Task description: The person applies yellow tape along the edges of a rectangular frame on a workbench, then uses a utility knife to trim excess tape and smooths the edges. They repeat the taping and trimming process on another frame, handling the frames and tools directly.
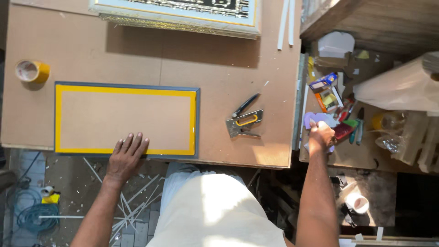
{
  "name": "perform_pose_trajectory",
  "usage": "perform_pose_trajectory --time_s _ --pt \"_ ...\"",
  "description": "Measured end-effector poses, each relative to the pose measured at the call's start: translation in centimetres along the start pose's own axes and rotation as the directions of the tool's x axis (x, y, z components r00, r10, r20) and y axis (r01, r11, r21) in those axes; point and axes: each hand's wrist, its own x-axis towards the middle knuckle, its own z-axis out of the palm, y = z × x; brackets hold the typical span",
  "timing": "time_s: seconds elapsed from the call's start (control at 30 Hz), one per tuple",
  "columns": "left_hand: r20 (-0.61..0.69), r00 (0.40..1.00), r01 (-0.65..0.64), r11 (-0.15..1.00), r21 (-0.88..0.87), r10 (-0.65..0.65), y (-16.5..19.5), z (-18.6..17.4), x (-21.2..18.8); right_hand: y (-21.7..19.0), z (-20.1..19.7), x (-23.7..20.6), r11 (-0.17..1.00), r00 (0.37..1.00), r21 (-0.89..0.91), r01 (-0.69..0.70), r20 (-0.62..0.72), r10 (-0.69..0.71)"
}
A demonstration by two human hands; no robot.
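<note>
Your left hand [125, 158] lies flat on the near edge of the frame back [126, 119], fingers spread and holding nothing, only pressing; the frame back sits on the tabletop [219, 68] with its long axis running left to right, its yellow tape border facing up; your right hand [321, 133] is well off to the right, over the cluttered side shelf [361, 155], fingers curled round something there, though I cannot tell what; the staple gun [244, 123] lies between your hands, nearer your right; a tape roll [32, 71] sits far left.
</note>
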Motion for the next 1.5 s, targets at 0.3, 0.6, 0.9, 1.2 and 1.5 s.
perform_pose_trajectory --time_s 0.3,0.6,0.9,1.2,1.5 --pt "-0.118 0.992 0.044 0.997 -0.070 -0.052 -1.9 2.7 -2.1 -3.2 -1.2 -1.6 0.992 0.991 -0.052 -0.118 -0.070 0.114" --pt "-0.240 0.971 -0.011 0.996 -0.085 -0.010 -3.7 -4.6 -1.7 -11.6 -4.4 -4.7 0.939 0.850 0.225 0.260 -0.514 -0.112" --pt "-0.226 0.974 -0.062 0.963 -0.263 0.001 -8.6 -20.5 7.6 -24.0 -4.0 -12.0 0.021 0.995 1.000 -0.005 0.007 -0.103" --pt "-0.507 0.837 -0.390 0.873 -0.292 0.204 -0.3 -19.6 18.1 -30.4 -0.2 -14.9 -0.295 0.980 0.955 0.019 -0.076 -0.183" --pt "-0.497 0.851 -0.401 0.823 -0.402 0.171 -0.1 -19.4 21.3 -35.0 2.5 -12.8 -0.136 0.971 0.989 0.053 -0.083 -0.223"
